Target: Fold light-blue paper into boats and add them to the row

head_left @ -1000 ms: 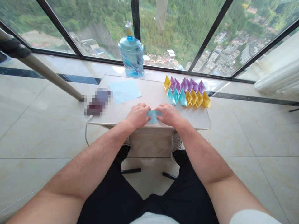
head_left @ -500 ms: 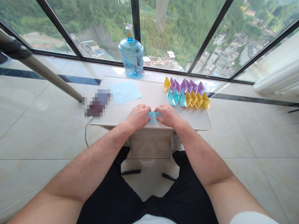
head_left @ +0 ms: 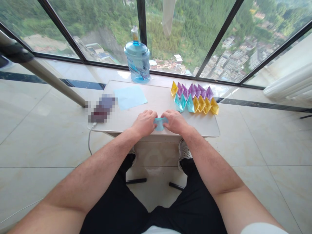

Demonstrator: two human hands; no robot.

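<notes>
Between my two hands, near the front edge of the table, is a small piece of folded light-blue paper. My left hand pinches its left side, and my right hand grips the right side. The thumbs and fingertips cover both ends of the paper, so only its middle shows. Beyond my left hand lies a flat light-blue sheet. Past my right hand stand rows of folded paper boats: purple ones, turquoise ones and yellow ones.
The white table stands before a large window. On the sill is a blue water jug. A blurred-out item with a cable lies at the table's left end, close to a slanted pole.
The middle of the blue paper looks slightly more bent, with a band now showing along its top edge. Both hands stay in nearly the same place.
</notes>
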